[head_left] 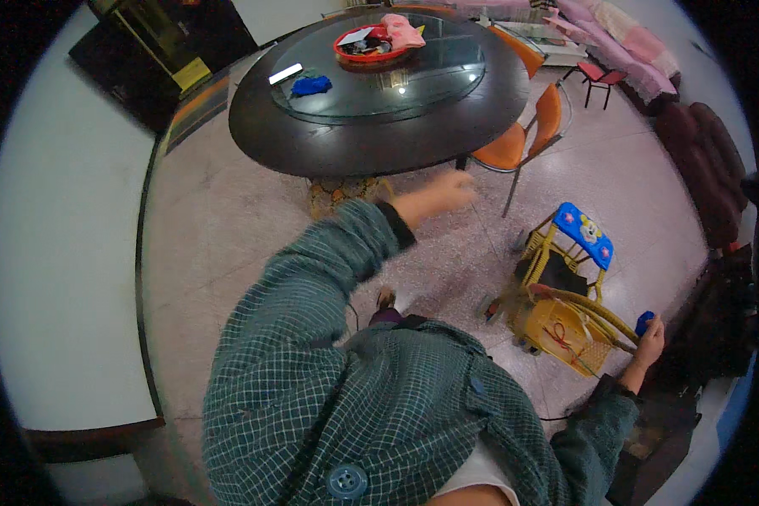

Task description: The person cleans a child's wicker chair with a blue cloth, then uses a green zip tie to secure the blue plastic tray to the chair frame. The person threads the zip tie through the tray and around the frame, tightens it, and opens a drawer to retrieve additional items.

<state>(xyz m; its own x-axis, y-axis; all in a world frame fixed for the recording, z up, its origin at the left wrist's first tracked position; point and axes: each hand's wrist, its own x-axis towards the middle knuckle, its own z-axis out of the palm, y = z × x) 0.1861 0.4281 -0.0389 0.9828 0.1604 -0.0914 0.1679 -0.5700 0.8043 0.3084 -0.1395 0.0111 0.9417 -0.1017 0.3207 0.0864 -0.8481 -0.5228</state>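
My left hand (445,194) is raised over the floor, just in front of the near edge of the round dark table. Motion smears its fingers, and I make out nothing in it. Low on the right, my right hand (650,341) is closed round a small blue thing (645,322), mostly hidden in its grip, by the end of the curved handle (603,314) of a yellow child's stroller. The stroller has a blue backrest (584,234) with a cartoon figure, and a yellow tray (557,335) with a red cord in it.
A blue cloth (312,85) and a phone (286,74) lie on the table's glass turntable (379,99), beside a red tray (371,58) of small things. An orange chair (514,145) stands at the table's right. Further right are a dark red sofa (698,164) and a small red stool (600,74).
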